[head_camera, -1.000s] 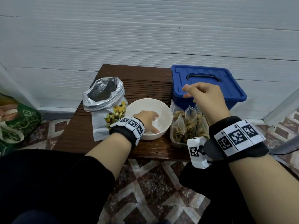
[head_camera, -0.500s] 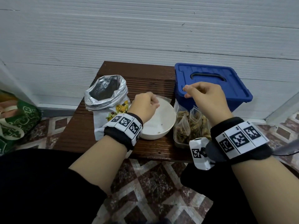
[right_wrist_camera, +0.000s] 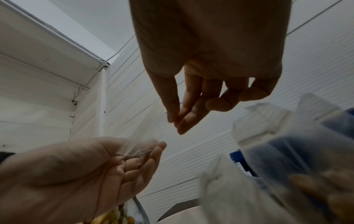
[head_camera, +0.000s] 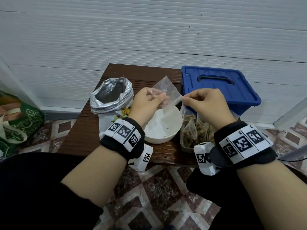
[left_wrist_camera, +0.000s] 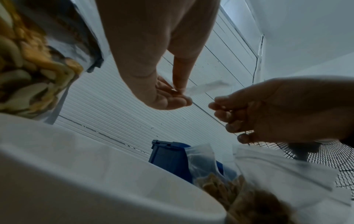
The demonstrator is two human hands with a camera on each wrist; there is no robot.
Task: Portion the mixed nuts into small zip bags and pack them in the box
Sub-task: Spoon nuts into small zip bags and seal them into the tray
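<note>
I hold both my hands up over the middle of the surface (head_camera: pixel 78 140), above the white bowl (head_camera: pixel 166 130). My left hand (head_camera: pixel 146 105) has its fingers curled in, thumb and fingertips pinching one edge of a small clear zip bag (head_camera: pixel 167 90). My right hand (head_camera: pixel 207 105) pinches the bag's opposite edge between thumb and forefinger, its other fingers loosely bent beneath. The bag hangs stretched between the two hands, empty as far as I can tell, one corner pointing up toward the far edge. From my left wrist I see the left fingers (left_wrist_camera: pixel 172 100) gathered on the thin plastic; from my right wrist the right thumb and fingers (right_wrist_camera: pixel 184 118) meet at their tips.

One bowl sits near the front edge, with only a few crumbs in it. One foil-lined nut bag (head_camera: pixel 111 97) stands open at the left side of the surface, nuts pictured on its front. One clear box (head_camera: pixel 186 146) stands at the front right corner, holding filled zip bags (head_camera: pixel 189 130) upright; I can make out at least three, the exact count is hidden by my right wrist. One blue lidded bin (head_camera: pixel 219 90) sits at the far right corner. One green bag (head_camera: pixel 18 123) lies on the floor to the left.
</note>
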